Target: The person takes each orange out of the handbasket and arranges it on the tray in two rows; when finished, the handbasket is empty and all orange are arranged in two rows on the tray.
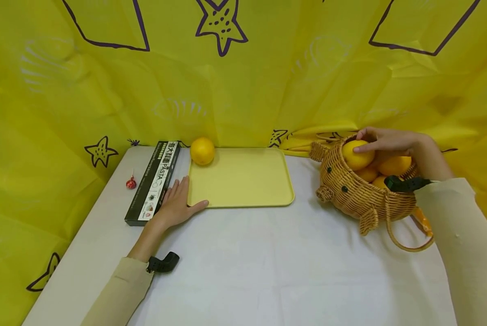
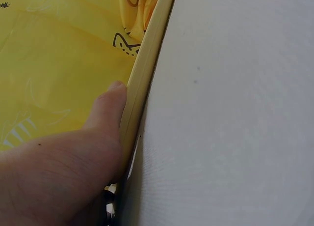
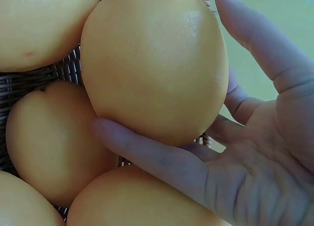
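Observation:
My right hand [image 1: 384, 141] reaches into a pig-shaped wicker basket [image 1: 363, 200] and grips an orange [image 1: 356, 158] at its left rim. In the right wrist view, the thumb and fingers lie around that orange [image 3: 154, 64], and more oranges [image 3: 51, 142] sit against it. At the near left corner of a pale yellow tray [image 1: 243, 179], my left hand [image 1: 176, 206] rests with its fingers straight and its thumb along the near edge. On the tray's far left corner is another orange [image 1: 202, 151].
A black and white pasta box [image 1: 154, 183] lies left of the tray, beside the left hand. Further left is a small red wrapped lollipop [image 1: 131, 183]. The basket's handle [image 1: 410, 249] loops onto the white table [image 1: 268, 271]. A yellow patterned cloth [image 1: 260, 81] hangs behind.

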`<state>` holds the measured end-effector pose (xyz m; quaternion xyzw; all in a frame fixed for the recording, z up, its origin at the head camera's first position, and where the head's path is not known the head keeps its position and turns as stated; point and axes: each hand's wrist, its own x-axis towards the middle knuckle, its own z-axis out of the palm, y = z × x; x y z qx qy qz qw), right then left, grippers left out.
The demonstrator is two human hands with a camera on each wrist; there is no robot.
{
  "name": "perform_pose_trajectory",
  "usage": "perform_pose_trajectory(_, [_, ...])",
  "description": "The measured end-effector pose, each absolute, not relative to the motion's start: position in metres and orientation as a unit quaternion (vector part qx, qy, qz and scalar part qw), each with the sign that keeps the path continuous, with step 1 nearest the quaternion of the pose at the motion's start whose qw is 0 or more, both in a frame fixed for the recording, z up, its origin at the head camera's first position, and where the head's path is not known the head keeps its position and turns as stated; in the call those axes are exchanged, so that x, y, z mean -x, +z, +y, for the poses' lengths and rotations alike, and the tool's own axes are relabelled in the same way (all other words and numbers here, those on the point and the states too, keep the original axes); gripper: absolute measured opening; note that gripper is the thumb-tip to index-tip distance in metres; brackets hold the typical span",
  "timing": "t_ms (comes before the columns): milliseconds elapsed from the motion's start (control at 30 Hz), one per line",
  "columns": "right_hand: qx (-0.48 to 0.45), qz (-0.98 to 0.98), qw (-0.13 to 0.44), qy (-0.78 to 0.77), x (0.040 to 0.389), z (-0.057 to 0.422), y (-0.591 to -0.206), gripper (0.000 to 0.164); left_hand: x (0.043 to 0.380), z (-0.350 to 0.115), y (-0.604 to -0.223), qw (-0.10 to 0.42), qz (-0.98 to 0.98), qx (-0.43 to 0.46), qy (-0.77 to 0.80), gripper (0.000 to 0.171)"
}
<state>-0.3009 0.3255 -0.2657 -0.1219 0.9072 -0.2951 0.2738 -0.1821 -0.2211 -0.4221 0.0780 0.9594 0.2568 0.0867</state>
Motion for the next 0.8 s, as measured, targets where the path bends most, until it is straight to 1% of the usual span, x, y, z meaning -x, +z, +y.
perform_pose_trajectory(100, [0.130,0.911,0.269,-0.284,0.3004,0.3254,-0.2651,0.047,0.1816,-0.2213,-0.4225,0.086,0.959,-0.078,0.257,0.106])
perform_pose_trajectory(300, [0.154,0.906,0.280,-0.278,0.3014,0.3250,-0.2648,0.056,0.1817,-0.2214,-0.4233,0.086,0.960,-0.077,0.253,0.106])
perform_pose_trajectory(800, [0.138,0.912,0.268,-0.278,0.2990,0.3231,-0.2673,0.051,0.1813,-0.2219,-0.4241,0.085,0.960,-0.078,0.255,0.106])
